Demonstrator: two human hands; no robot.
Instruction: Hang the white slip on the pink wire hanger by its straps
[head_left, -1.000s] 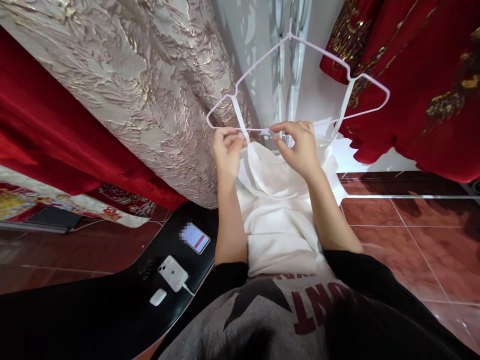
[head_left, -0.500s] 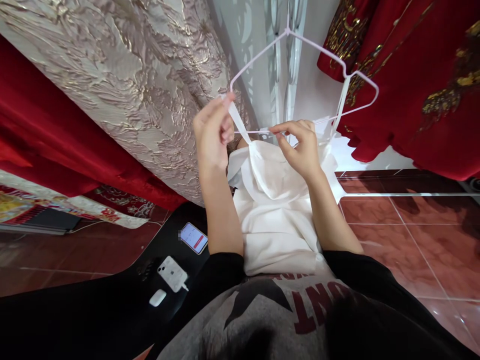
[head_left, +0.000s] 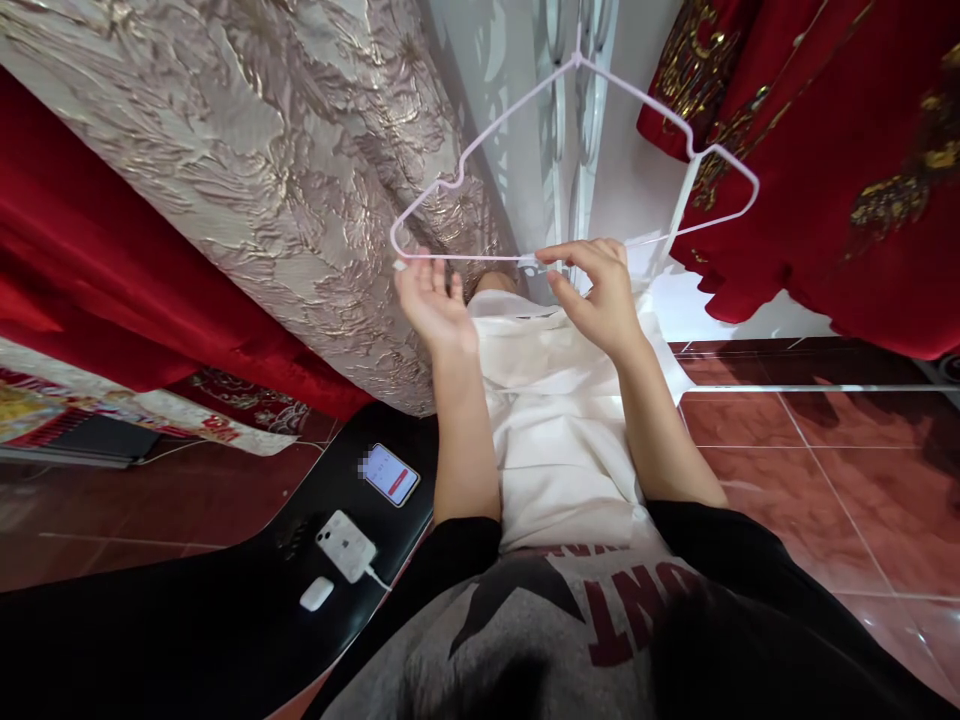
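A pale wire hanger (head_left: 495, 130) hangs in front of me, with a white strappy garment (head_left: 559, 420) below it. The garment's right strap (head_left: 681, 205) is still looped over the hanger's right shoulder; the left side has dropped free. My right hand (head_left: 596, 295) pinches the hanger's bottom bar at its middle. My left hand (head_left: 431, 300) is open, palm up, just under the hanger's left end, touching the garment's top edge.
A gold-embossed fabric (head_left: 247, 150) and red cloth (head_left: 90, 260) hang at the left, a red embroidered garment (head_left: 840, 150) at the right. A black seat (head_left: 187, 610) at lower left carries a phone (head_left: 388, 474), a white power bank (head_left: 345, 545) and an earbud case (head_left: 316, 594). Red floor tiles (head_left: 810, 450) lie to the right.
My left hand lifted the left strap up off the hanger's left shoulder, then let go and came down open. The garment's left side has slumped. My right hand stayed on the bar.
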